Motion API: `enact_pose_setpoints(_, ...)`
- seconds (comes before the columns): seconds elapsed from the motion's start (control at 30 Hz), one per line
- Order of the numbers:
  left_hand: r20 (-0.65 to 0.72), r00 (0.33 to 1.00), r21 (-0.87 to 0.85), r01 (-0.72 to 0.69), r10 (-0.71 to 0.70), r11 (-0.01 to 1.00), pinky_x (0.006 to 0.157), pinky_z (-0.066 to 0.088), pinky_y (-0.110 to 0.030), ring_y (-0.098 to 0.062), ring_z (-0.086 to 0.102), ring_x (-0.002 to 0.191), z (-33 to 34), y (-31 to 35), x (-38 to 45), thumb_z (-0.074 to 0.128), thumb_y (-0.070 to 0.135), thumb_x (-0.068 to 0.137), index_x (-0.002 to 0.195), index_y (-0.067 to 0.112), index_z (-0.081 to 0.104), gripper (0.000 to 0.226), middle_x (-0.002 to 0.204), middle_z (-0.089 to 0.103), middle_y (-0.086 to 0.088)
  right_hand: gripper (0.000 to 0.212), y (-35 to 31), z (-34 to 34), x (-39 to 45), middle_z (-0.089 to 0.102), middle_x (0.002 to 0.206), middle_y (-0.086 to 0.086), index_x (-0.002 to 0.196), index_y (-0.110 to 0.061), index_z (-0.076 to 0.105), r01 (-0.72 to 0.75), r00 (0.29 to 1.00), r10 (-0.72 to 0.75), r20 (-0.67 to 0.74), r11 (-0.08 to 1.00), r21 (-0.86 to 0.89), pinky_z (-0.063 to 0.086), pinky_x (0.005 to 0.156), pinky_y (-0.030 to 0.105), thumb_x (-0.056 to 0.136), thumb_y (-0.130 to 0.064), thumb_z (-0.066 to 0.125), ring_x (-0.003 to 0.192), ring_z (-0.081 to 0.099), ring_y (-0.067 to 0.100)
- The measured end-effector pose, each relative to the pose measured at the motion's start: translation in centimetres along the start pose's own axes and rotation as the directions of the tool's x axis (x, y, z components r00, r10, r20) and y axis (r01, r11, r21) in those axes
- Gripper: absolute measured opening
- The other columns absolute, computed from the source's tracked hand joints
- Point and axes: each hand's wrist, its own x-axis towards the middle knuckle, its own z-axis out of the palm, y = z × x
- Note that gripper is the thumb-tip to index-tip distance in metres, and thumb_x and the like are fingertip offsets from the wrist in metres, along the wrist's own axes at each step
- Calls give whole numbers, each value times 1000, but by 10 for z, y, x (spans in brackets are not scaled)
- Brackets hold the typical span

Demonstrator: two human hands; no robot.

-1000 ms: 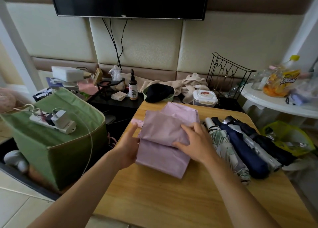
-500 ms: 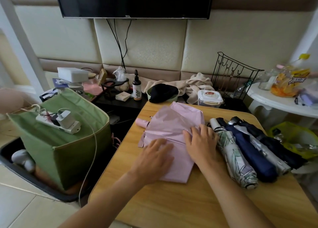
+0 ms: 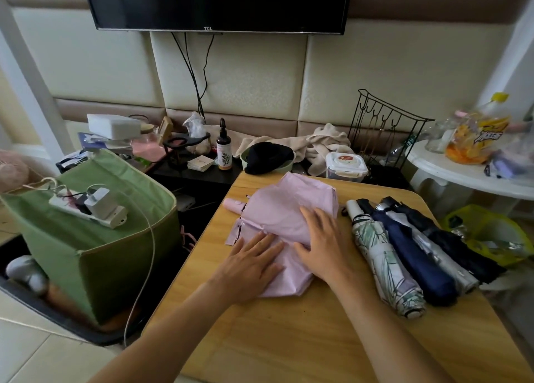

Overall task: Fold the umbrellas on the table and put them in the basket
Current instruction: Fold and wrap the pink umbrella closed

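You're pressing both flat hands, left hand [image 3: 250, 262] and right hand [image 3: 323, 242], fingers spread, onto the pink umbrella [image 3: 284, 217] mid-frame on the wooden table [image 3: 289, 339], so probably be smoothing those panels evenly before rolling.

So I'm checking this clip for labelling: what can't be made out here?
- Head view: pink umbrella fabric under the left hand and right hand.
- Green basket's inside, hidden by its near wall.
- Blurred bottles at the right edge.
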Motion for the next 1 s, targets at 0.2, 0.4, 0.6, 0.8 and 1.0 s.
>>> enact_pose_setpoints(0.2, -55, 994, 56, 96, -93, 994, 122, 16, -47, -22, 15, 155, -2, 26, -1, -8, 63, 80, 154, 26, 31, 92, 167, 21, -5, 79, 7, -2, 8, 47, 151, 3, 149, -20, 44, -99, 990, 84, 114, 987, 128, 33, 110, 33, 84, -49, 79, 139, 43, 25)
enact_pose_setpoints(0.4, -72, 991, 13, 112, -110, 994, 121, 15, -45, -21, 13, 156, 3, 22, -5, -7, 69, 80, 158, 31, 27, 94, 169, 18, -3, 62, 8, 0, 18, 62, 127, 2, 129, -26, 54, -190, 974, 167, 154, 970, 152, 44, 96, 38, 79, -51, 81, 121, 55, 26)
enact_pose_setpoints(0.6, -71, 987, 1, 143, -143, 990, 126, 4, -46, -20, -2, 159, 13, 10, -2, -36, 85, 61, 162, 42, 12, 120, 172, 0, 3, 59, 2, 8, 14, 59, 129, -3, 129, -30, 51, -232, 972, 225, 74, 966, 115, 44, 99, 44, 82, -55, 74, 127, 51, 27)
enact_pose_setpoints(0.8, -57, 990, 55, 133, -130, 990, 125, -8, -55, -28, -4, 158, 14, 10, 0, -15, 71, 82, 164, 34, 8, 92, 171, -3, -5, 63, 2, 12, 9, 52, 138, -2, 137, -31, 46, -223, 972, 217, 95, 973, 60, 39, 102, 47, 86, -60, 67, 133, 43, 27)
enact_pose_setpoints(1.0, -128, 984, -8, -126, 124, 992, 127, -7, -44, -14, -6, 158, 19, 45, -5, 22, 70, 95, 164, 20, 13, 85, 171, 2, 3, 63, 6, 16, 2, 54, 135, 9, 140, -20, 51, -129, 990, 129, 64, 992, 11, 41, 98, 51, 88, -53, 68, 128, 48, 36)
